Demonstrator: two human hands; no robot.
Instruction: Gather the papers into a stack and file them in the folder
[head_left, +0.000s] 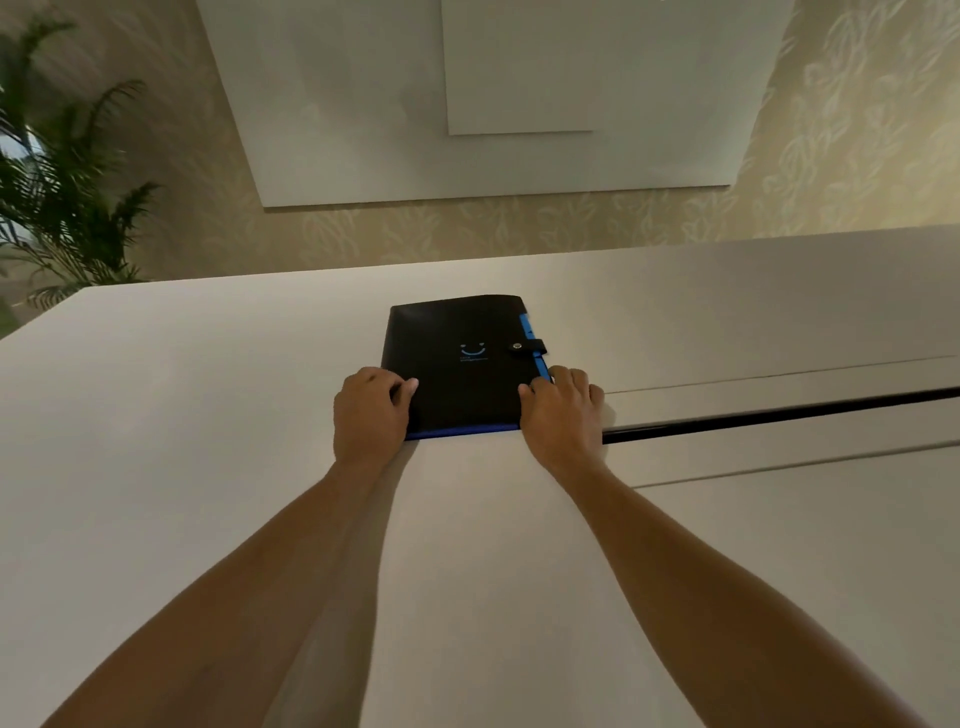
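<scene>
Black folder (462, 358) flat on white table (182, 415)

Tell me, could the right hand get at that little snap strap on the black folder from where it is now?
Probably yes. The right hand rests on the folder at its near right corner, and the snap strap sits just beyond its fingertips with nothing between them.

Both arms stretch out over the white table (208, 415); the black folder (457, 364) lies flat and closed, its snap strap (530, 347) fastened across the right edge; blue trim shows along the near and right sides; the left hand (370, 410) grips the near-left corner, thumb on the cover; the right hand (561, 410) clamps the near-right corner; a dark seam (779, 413) runs off to the right; a leafy plant (62, 197) stands at far left.
</scene>
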